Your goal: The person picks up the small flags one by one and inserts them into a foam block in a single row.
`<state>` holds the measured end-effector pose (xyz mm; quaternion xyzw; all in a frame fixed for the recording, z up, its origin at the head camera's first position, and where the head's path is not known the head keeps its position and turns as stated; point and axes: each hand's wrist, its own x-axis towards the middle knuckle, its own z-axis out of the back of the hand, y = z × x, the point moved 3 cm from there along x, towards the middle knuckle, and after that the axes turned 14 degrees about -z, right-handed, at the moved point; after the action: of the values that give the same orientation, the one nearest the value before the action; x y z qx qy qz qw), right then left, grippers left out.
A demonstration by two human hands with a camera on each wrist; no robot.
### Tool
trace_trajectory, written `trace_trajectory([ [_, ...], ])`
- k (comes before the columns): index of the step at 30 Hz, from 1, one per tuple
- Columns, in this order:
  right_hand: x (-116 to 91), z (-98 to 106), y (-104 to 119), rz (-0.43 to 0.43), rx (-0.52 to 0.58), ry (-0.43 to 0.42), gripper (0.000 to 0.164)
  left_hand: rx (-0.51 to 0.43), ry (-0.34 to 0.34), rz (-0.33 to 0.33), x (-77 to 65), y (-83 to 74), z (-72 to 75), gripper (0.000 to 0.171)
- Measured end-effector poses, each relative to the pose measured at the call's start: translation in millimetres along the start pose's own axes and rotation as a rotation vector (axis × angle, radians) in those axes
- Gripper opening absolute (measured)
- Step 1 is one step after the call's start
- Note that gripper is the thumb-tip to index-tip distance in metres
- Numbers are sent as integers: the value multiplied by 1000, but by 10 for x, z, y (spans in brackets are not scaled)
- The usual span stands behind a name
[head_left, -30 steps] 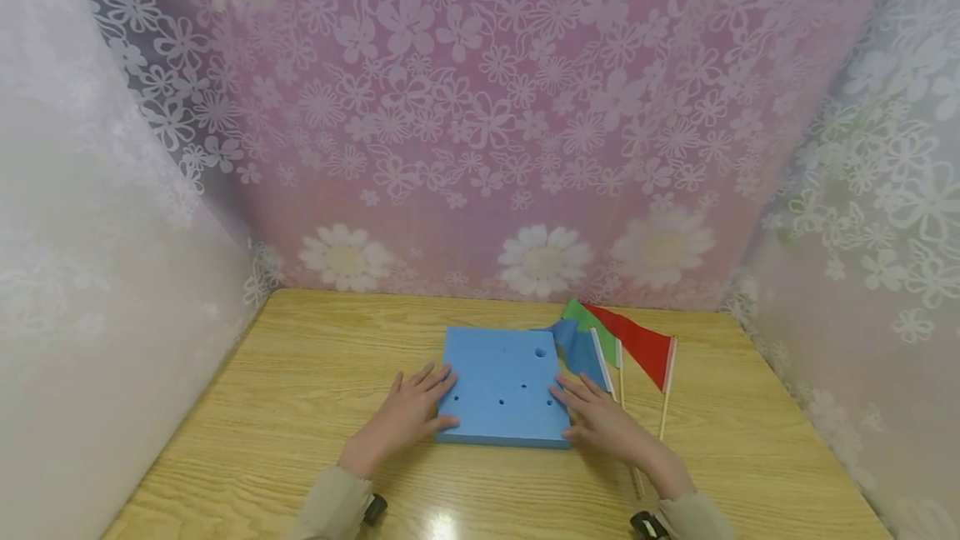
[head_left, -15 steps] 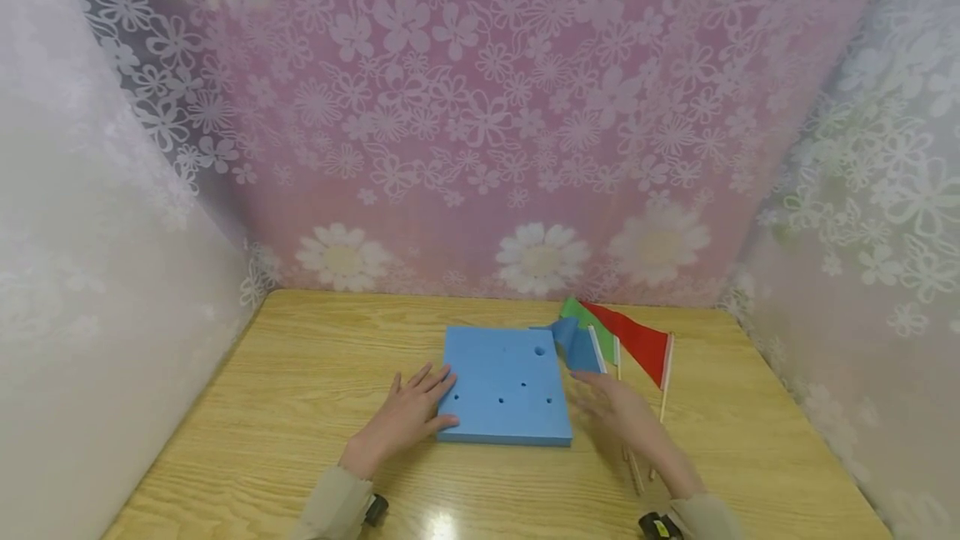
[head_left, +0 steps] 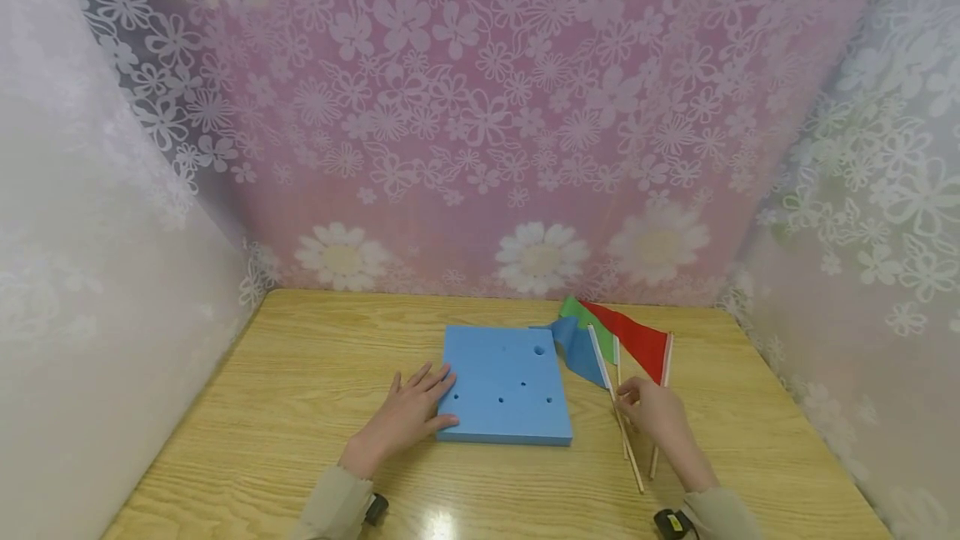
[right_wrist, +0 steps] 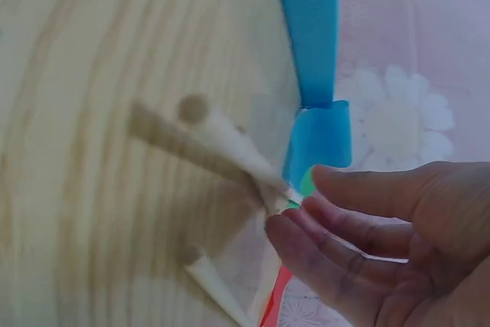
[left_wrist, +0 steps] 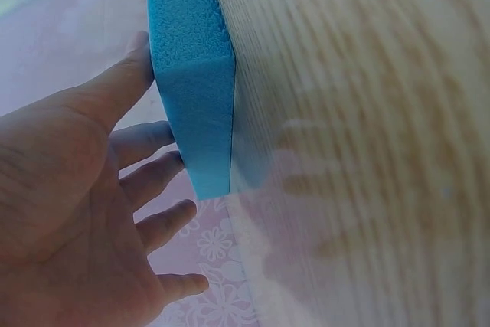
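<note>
Surface (head_left: 322, 373): yellow wood.
Blue block (head_left: 483, 365): lower middle of the frame.
To its right: blue flag (head_left: 582, 357), green flag (head_left: 603, 343), red flag (head_left: 642, 345).
Left hand (head_left: 405, 417): spread out, touching block's left side.
Right hand (head_left: 658, 417): bent at blue flag's stick (head_left: 636, 473); can't tell if gripping.
</note>
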<state>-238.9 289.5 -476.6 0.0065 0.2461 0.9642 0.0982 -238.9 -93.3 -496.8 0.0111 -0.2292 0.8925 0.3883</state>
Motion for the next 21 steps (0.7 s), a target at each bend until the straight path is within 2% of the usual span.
trace_trajectory([
  [5, 28, -67, -49, -50, -32, 47, 12, -2, 6, 3, -2, 8, 2, 71],
  [13, 15, -79, -39, -41, -43, 51, 10, -17, 7, -3, -2, -3, 12, 72],
  [21, -42, -13, -53, -99, 26, 75, 13, -14, 5, 2, 1, 17, 1, 72],
])
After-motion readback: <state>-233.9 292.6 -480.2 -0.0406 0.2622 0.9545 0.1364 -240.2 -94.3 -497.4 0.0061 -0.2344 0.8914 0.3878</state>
